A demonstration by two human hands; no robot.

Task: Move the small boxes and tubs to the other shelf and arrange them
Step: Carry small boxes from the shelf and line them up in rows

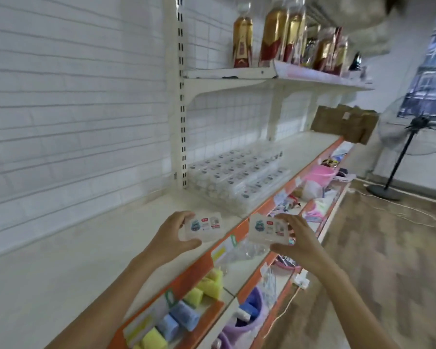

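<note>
Now each hand, left hand [173, 235] and right hand [296, 239], grips one clear box [204, 226].

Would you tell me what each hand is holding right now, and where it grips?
Each holds a small clear box by its edges: the left hand grips the left box, the right hand the right box.

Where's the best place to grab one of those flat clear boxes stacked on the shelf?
Probably across its two long edges, coming from above and in front. The stacked clear boxes lie flat and packed together, so only tops and front edges are free. The left hand holds its box that way, thumb below, fingers above.
</note>
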